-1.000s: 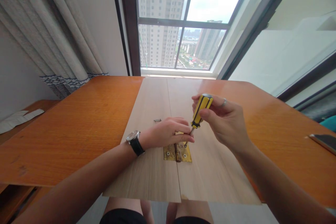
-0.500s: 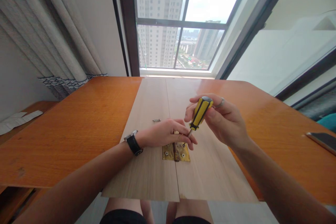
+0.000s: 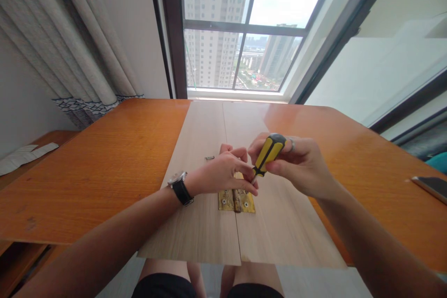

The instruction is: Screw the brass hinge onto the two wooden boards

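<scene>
A yellow and black screwdriver (image 3: pixel 269 152) is gripped by its handle in my right hand (image 3: pixel 302 165), its shaft slanting down to the left. My left hand (image 3: pixel 223 172) reaches over a brass hinge (image 3: pixel 228 202), thumb and index finger closing around the screwdriver's tip; whatever they pinch is hidden. The hinge lies across the seam between two pale wooden boards (image 3: pixel 195 237). Two cross-head screws show in its near holes, while the far part is covered by my left hand. Just beyond that hand, loose screws (image 3: pixel 209 158) rest on the left board.
The boards lie on an orange-brown wooden table (image 3: pixel 146 149), their near ends reaching over its front edge above my legs. A phone (image 3: pixel 431 187) is at the far right. A window stands behind the table, with a grey curtain (image 3: pixel 80 46) at left.
My right hand has lowered a little with the screwdriver, which tilts further over. My left fingers have curled and drawn closer around its tip. The view has shifted slightly.
</scene>
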`<state>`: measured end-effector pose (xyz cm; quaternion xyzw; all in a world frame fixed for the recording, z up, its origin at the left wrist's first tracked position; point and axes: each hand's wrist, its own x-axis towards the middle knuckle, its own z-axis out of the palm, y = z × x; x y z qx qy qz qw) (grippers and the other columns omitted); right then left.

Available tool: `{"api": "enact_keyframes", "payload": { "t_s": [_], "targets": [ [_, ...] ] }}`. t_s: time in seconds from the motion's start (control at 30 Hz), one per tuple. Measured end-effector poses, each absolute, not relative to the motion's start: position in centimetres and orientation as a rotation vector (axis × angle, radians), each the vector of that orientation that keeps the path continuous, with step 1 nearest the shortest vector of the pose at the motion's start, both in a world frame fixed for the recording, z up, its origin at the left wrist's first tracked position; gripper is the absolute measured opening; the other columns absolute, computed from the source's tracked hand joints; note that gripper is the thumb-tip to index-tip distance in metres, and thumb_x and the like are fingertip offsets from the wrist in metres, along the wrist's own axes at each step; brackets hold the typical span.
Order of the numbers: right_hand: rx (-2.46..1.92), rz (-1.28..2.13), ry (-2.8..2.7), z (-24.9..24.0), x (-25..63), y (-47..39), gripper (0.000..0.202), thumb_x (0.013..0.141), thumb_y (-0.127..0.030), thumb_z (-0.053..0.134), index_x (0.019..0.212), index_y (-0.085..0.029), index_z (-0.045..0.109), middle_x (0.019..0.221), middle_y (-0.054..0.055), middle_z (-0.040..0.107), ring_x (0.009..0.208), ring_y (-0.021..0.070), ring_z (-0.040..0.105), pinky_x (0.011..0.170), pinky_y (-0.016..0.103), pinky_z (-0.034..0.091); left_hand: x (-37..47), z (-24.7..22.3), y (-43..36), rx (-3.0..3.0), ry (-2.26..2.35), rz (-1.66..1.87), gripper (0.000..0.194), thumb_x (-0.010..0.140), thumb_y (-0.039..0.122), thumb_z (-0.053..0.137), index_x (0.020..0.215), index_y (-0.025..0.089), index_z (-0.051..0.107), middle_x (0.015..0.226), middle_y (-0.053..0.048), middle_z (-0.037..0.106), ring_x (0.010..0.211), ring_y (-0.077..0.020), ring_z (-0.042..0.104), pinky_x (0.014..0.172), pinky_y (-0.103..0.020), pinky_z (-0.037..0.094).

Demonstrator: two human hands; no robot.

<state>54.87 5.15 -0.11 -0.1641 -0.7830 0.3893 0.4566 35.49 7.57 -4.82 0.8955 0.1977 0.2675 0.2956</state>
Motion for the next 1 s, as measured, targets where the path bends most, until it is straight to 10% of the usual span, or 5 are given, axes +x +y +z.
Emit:
{"api": "enact_keyframes", "payload": {
  "t_s": [0.37, 0.7, 0.83, 1.0],
  "targets": [
    [-0.539, 0.627, -1.808, -1.2, 54.0, 4.6, 0.034, 0.07, -0.027, 0.09, 0.101, -0.031, 0.077, 0.091, 0.0, 0.073, 0.084, 0.0172, 0.067, 0.078, 0.031, 0.058, 35.7, -4.8, 7.3, 2.427, 0.598, 0.731, 0.022, 0.08, 0.039, 0.083, 0.078, 0.018, 0.077, 0.092, -0.005, 0.073, 0.108, -0.0226, 0.06, 0.106, -0.042, 0.033],
    [-0.442, 1.065, -1.983, -0.2, 54.9, 3.9, 0.027, 0.096, -0.03, 0.064, 0.121, -0.029, 0.074, 0.092, 0.004, 0.077, 0.053, 0.0124, 0.063, 0.048, 0.027, 0.055, 35.1, -4.6, 7.4, 1.756, 0.217, 0.602, 0.01, 0.092, 0.014, 0.067, 0.102, 0.015, 0.069, 0.102, -0.008, 0.077, 0.097, -0.0178, 0.072, 0.09, -0.034, 0.056],
    [-0.558, 0.929, -1.876, -0.3, 54.9, 4.0, 0.024, 0.098, -0.029, 0.061, 0.118, -0.03, 0.074, 0.113, 0.004, 0.076, 0.078, 0.0162, 0.073, 0.064, 0.027, 0.061, 35.5, -4.7, 7.0, 1.721, 0.287, 0.643, 0.027, 0.091, 0.016, 0.068, 0.118, 0.016, 0.064, 0.095, -0.006, 0.078, 0.087, -0.0152, 0.073, 0.086, -0.031, 0.057],
    [-0.482, 0.761, -1.992, -1.0, 54.5, 4.1, 0.036, 0.094, -0.036, 0.066, 0.129, -0.029, 0.068, 0.122, 0.007, 0.071, 0.11, 0.0243, 0.068, 0.09, 0.039, 0.059, 35.4, -4.3, 7.3, 1.997, 0.372, 0.731, 0.004, 0.088, 0.021, 0.074, 0.085, 0.018, 0.076, 0.096, -0.004, 0.078, 0.101, -0.0181, 0.068, 0.096, -0.033, 0.053]
  ]
}}
